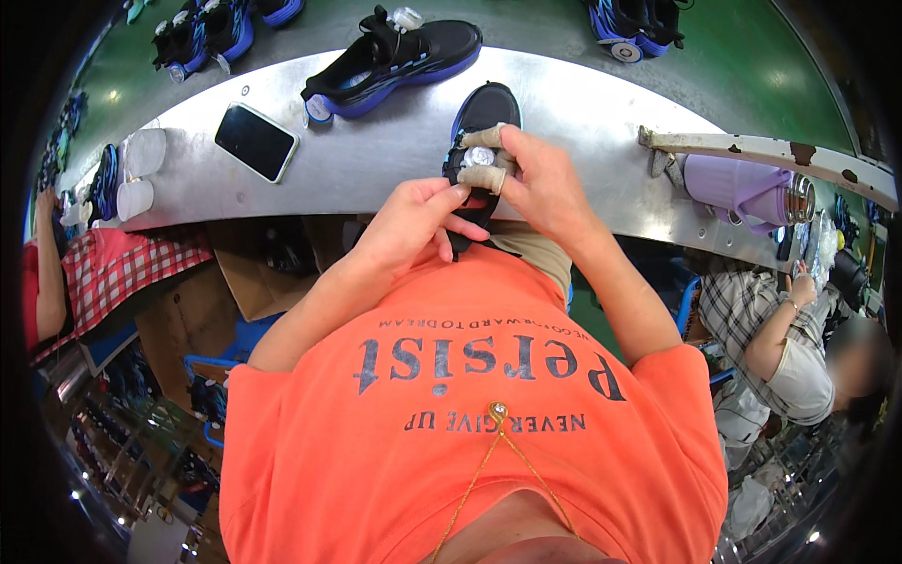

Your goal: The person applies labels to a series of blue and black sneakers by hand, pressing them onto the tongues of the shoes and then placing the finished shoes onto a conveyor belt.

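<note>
A black sports shoe [491,106] with blue trim points toe-away at the table's near edge, its heel end close to my body. On its upper sits a round, clear-covered dial [480,156]. My right hand [542,180] grips the shoe from the right, with beige cloth covers on the thumb and fingers around the dial. From the left, my left hand [419,222] has its thumb and forefinger together by the tongue, the other fingers across the shoe's opening. What lies between those fingertips is hidden. Another black shoe [394,67] with a blue sole stands farther back.
A phone [256,143] lies on the metal table [352,169], left of the shoe. Two white cups [135,199] stand farther left. At right, a chipped white metal bar [768,149] crosses above a lilac bottle [736,185]. More shoes [634,32] are on the green surface behind. People work on both sides.
</note>
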Available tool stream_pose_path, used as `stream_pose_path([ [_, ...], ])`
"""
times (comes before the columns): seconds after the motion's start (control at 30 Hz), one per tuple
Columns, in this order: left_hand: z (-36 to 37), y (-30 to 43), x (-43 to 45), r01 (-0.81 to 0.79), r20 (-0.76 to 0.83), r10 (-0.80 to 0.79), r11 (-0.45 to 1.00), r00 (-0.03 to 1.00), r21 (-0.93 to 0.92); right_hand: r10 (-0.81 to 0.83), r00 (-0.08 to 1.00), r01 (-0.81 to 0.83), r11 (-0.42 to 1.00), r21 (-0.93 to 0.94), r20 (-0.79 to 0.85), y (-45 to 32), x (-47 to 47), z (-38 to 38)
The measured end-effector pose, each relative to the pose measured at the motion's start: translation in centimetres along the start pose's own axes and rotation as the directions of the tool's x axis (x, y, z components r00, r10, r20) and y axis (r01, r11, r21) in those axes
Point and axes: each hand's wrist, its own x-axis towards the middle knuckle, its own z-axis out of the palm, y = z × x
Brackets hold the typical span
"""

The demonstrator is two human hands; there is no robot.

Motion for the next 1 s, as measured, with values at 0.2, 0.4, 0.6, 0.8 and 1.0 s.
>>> stream_pose_path([
  [0.2,-0.3,-0.8,0.3,0.006,0.021,-0.005,0.999,1.0,-0.031,-0.198,0.966,0.216,0.971,-0.101,0.166,-0.4,1.4,-2.0],
  [0.4,0.1,-0.6,0.4,0.002,0.007,-0.002,0.997,1.0,-0.08,0.073,0.991,-0.077,0.996,0.038,0.111,-0.6,0.6,-0.9],
  [0.6,0.9,-0.3,0.1,-0.006,-0.057,0.001,0.996,0.998,-0.087,-0.059,0.985,0.073,0.994,-0.081,0.161,-0.8,2.2,-2.5],
  [0.8,0.9,-0.6,0.4,-0.014,-0.033,0.011,0.996,0.999,-0.088,0.025,0.979,-0.015,0.999,-0.05,0.204,-0.7,2.5,-1.3],
  [1.0,0.8,-0.4,0.5,0.005,-0.035,-0.008,0.995,0.999,-0.1,0.088,0.969,-0.15,0.954,0.26,0.232,1.4,2.9,-0.6],
])
